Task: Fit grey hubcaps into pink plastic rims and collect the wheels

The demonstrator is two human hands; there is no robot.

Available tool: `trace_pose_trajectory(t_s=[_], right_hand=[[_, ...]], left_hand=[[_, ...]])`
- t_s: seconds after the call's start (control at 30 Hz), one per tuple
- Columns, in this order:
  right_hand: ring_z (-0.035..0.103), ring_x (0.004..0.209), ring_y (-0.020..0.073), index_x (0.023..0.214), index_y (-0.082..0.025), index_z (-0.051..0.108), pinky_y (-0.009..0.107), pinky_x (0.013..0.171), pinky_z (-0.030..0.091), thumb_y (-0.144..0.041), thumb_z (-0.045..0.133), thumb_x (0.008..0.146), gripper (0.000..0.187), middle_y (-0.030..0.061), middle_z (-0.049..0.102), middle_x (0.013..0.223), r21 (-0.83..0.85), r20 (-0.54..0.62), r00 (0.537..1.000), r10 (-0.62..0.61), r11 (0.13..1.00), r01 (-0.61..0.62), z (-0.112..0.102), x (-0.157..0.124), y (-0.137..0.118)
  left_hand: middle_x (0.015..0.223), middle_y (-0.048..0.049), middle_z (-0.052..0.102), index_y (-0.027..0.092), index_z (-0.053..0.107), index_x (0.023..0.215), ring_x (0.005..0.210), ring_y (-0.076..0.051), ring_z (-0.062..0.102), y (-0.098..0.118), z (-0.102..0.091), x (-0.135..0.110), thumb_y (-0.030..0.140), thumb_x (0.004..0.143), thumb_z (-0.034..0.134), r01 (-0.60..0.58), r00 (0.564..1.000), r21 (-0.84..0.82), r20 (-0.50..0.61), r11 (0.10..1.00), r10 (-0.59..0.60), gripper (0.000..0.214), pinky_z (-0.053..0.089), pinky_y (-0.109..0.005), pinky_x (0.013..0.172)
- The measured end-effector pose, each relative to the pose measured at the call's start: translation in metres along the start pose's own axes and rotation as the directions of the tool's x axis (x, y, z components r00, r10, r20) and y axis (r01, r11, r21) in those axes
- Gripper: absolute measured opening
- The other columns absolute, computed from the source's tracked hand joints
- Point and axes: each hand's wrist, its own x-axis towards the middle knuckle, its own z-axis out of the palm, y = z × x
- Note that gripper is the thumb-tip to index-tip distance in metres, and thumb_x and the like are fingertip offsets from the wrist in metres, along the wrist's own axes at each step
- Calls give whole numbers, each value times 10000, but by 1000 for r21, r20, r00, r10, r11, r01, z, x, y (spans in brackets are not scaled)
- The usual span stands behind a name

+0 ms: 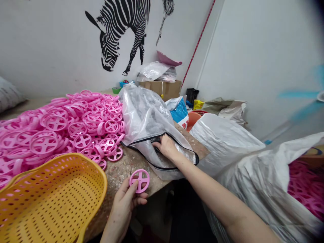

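Note:
Between the thumb and fingers of my left hand (126, 199) is a pink plastic wheel (140, 181) with a cross of spokes, held just over the table's front edge. My right hand (165, 146) reaches into the opening of a clear plastic zipper bag (145, 108) edged in black. Dark things lie inside the bag near its fingertips, but I cannot make out what they are. The fingertips are partly hidden in the opening, so whether they grip anything does not show. Left of the bag lies a large heap of pink wheels (82, 141).
A yellow perforated basket (58, 189) sits at the table's front left. At right stand white woven sacks (227, 138), one holding pink pieces (306, 189). Behind the bag is a cardboard box (169, 88). A blurred blue fan (301, 104) is at far right.

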Motion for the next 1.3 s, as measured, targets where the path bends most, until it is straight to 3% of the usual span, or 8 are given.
trace_pose_trajectory(t_s=[0.13, 0.37, 0.5, 0.63, 0.73, 0.9, 1.1, 1.3], right_hand=[[614, 1170, 314, 1200, -82, 648, 376, 963, 457, -497, 479, 977, 501, 230, 657, 1222, -55, -10, 996, 87, 995, -88, -1, 13, -9], [630, 1132, 360, 1214, -87, 656, 396, 937, 482, -502, 750, 759, 623, 230, 654, 1238, -88, 37, 996, 82, 993, -78, -4, 17, -6], [672, 1021, 322, 1118, -100, 693, 371, 870, 486, -399, 736, 794, 443, 196, 716, 1082, -46, 19, 997, 80, 996, -79, -7, 1, 0], [674, 941, 235, 1150, -175, 669, 317, 826, 469, -262, 648, 853, 310, 89, 734, 1011, 60, -33, 998, 46, 997, -44, -18, -21, 8], [655, 818, 181, 1018, -196, 672, 270, 738, 466, -279, 571, 881, 189, 23, 717, 887, 180, -68, 997, 22, 984, -9, -27, -37, 15], [566, 597, 154, 786, -208, 593, 257, 590, 428, -401, 584, 831, 199, -33, 590, 631, 601, -68, 996, 51, 800, 0, -32, -58, 19], [515, 658, 155, 659, -202, 557, 267, 629, 354, -362, 598, 798, 216, -21, 564, 637, 398, -75, 995, 71, 917, -35, -29, -64, 21], [489, 554, 130, 685, -205, 557, 246, 558, 373, -444, 623, 781, 266, -45, 523, 577, 702, -22, 995, 94, 710, -52, -36, -77, 2]], left_hand=[[729, -16, 676, 140, 672, 943, 561, -154, 672, 0, 3, 2, 328, 686, 813, -2, 1000, 13, -8, 1000, 2, 349, 565, -229, 468], [732, -15, 679, 145, 664, 924, 532, -168, 676, -8, -4, 13, 342, 646, 829, 36, 999, 30, -17, 999, -36, 378, 569, -251, 433], [792, -31, 706, 145, 654, 1002, 572, -154, 688, -4, -2, 12, 306, 728, 787, 29, 999, 27, 28, 999, -30, 344, 593, -252, 496], [798, -44, 718, 139, 650, 989, 561, -145, 687, -3, -1, 12, 274, 741, 780, 35, 999, -1, 38, 999, -35, 311, 583, -232, 488], [771, -40, 714, 141, 648, 1006, 550, -142, 685, -7, -1, 16, 275, 746, 775, 36, 998, -24, 45, 999, -35, 319, 584, -227, 486], [733, -24, 695, 142, 648, 1000, 529, -140, 681, -9, 5, 20, 267, 751, 757, 27, 1000, -48, 11, 998, -27, 299, 578, -219, 458], [796, -45, 711, 136, 632, 976, 535, -134, 677, -2, 12, 15, 238, 763, 735, 49, 998, -35, 35, 998, -48, 257, 586, -230, 472], [759, -39, 694, 121, 633, 1009, 552, -128, 670, 4, 15, 13, 220, 816, 685, 49, 998, -45, 47, 998, -47, 223, 595, -232, 506]])
